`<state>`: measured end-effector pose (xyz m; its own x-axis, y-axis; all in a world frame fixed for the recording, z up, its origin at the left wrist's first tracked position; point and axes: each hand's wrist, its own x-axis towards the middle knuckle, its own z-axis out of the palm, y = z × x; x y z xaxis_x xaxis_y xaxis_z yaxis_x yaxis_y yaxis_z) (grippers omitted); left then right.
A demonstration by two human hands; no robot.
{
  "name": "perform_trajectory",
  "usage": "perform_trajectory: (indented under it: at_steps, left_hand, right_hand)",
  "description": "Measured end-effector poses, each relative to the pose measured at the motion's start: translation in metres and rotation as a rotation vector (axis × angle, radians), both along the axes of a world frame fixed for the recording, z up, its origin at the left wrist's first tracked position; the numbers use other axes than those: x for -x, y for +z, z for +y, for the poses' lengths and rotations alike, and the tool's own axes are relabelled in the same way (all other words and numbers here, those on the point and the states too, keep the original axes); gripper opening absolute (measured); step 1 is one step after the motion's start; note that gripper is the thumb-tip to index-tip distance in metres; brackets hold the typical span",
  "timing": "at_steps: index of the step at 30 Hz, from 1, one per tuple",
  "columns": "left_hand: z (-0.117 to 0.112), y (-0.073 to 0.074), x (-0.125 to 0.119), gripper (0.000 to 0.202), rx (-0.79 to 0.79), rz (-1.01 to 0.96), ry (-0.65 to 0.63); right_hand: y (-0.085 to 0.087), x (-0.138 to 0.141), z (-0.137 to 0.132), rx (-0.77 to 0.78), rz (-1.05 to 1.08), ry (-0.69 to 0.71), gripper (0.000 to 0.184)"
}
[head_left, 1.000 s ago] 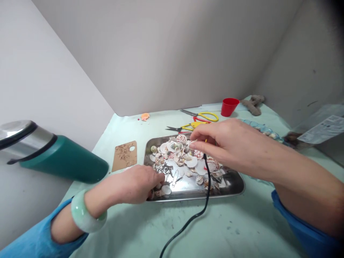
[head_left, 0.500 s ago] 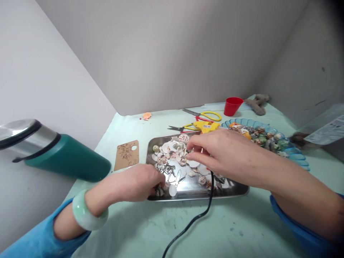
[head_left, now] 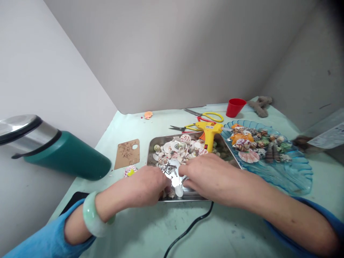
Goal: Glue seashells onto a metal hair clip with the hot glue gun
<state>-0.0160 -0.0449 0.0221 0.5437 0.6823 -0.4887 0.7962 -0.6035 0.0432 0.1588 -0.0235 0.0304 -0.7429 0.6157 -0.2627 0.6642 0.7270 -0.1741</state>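
My left hand (head_left: 150,184) is closed at the front left corner of the metal tray (head_left: 195,195), its fingertips mostly hidden behind the knuckles. Whatever they hold cannot be made out. A white shell (head_left: 178,191) and a small ribbed shell (head_left: 171,192) lie beside it. Low over the tray's middle, my right hand (head_left: 206,175) has thumb and forefinger bent and apart, around a slim metal clip (head_left: 184,180). Several silvery metal clips (head_left: 168,168) lie between the hands. Behind them is a heap of shells (head_left: 177,148). A yellow glue gun (head_left: 210,133) rests at the tray's back right.
A blue scalloped dish (head_left: 292,175) with shells stands right. Behind are yellow-handled scissors (head_left: 212,116), smaller snips (head_left: 185,128) and a red cup (head_left: 235,108). A brown card (head_left: 126,157), a shell-decorated piece (head_left: 130,171) and a green bottle (head_left: 67,157) are left. A black cord (head_left: 188,229) crosses the front.
My right hand has moved from over the glue gun down and towards me, to the clips. The glue gun now shows whole in the tray. My left hand has shifted slightly right.
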Motion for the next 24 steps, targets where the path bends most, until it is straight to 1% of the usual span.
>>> perform_trajectory:
  at_steps: [1,5,8,11,14,17,20,24]
  left_hand:
    - [0.000,0.001,0.001,0.023,0.000,-0.007,-0.002]
    - [-0.002,0.004,0.006,0.021,-0.010,-0.084,-0.016]
    - [-0.003,0.004,0.008,0.024,0.001,-0.114,-0.028]
    - [-0.004,0.003,0.007,0.021,0.002,-0.089,-0.013]
    - [-0.004,0.005,0.006,0.020,-0.003,-0.094,0.002]
    - [-0.003,0.010,0.005,0.020,0.039,-0.121,0.033]
    - [-0.002,0.012,0.004,0.019,0.081,-0.158,0.083]
    - [-0.003,0.006,0.003,0.015,0.118,-0.239,0.165]
  right_hand:
    - [0.000,0.004,-0.002,0.028,-0.024,0.026,0.014]
    - [0.003,0.021,-0.007,0.162,-0.128,0.094,0.025]
    - [0.001,0.024,-0.009,0.179,-0.140,0.102,0.028]
    - [-0.007,0.022,-0.007,0.193,-0.135,0.111,0.027]
    - [-0.017,0.020,-0.005,0.211,-0.142,0.093,0.021]
    - [-0.022,0.020,-0.005,0.209,-0.101,0.066,0.025]
    - [-0.020,0.020,-0.005,0.213,-0.050,0.025,0.026]
    - [-0.016,0.016,-0.006,0.238,-0.017,-0.012,0.023]
